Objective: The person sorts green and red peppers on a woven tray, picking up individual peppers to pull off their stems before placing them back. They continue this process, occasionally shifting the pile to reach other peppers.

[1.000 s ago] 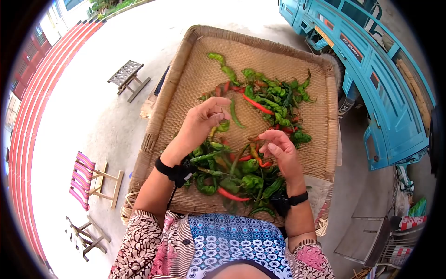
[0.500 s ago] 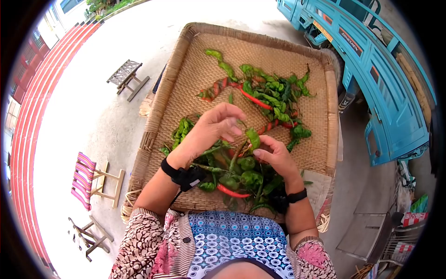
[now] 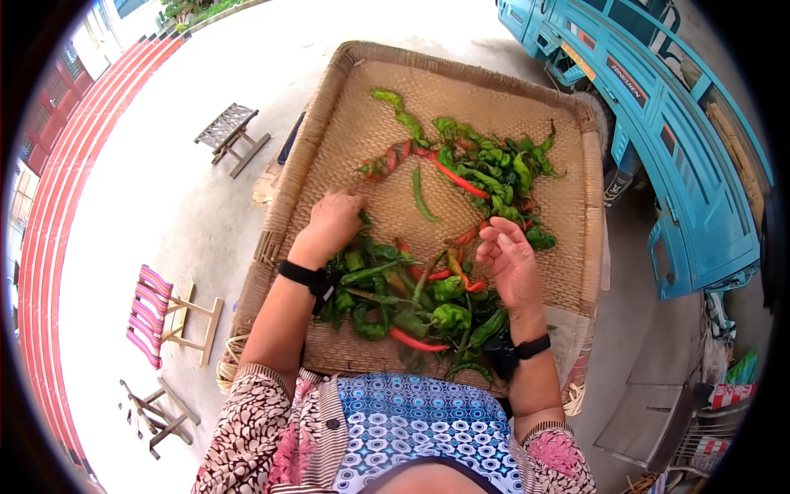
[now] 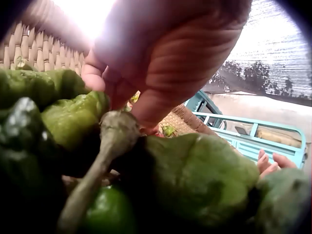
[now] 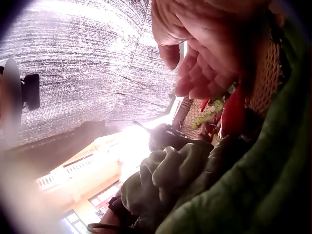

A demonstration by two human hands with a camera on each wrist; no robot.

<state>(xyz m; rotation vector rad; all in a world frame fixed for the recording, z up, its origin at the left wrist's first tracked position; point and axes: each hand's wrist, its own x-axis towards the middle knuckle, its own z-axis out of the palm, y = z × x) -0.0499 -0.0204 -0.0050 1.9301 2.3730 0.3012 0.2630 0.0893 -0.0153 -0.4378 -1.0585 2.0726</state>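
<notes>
In the head view my left hand [image 3: 333, 224] reaches down, back upward, at the left end of a near pile of green and red chili peppers [image 3: 451, 317]. Its fingertips are hidden there; the left wrist view has the fingers and thumb close over green peppers [image 4: 73, 119], and I cannot tell whether they pinch one. Over the right side of this pile my right hand [image 3: 512, 262] is raised, holding nothing, its fingers loosely bent. A red and orange pepper [image 3: 466, 276] lies just left of it. The peppers rest in a large woven tray [image 3: 284, 198].
A second pile of mostly green peppers [image 3: 498, 165] lies at the tray's far right. One slim green pepper [image 3: 421, 196] and a long curled green one [image 3: 399, 114] lie apart. Stools [image 3: 230, 136] stand on the left, and a blue cargo vehicle [image 3: 650, 123] on the right.
A green pepper held by my right hand half a second ago is gone from it. That hand has moved slightly right; my left hand has moved left and down to the pile's edge.
</notes>
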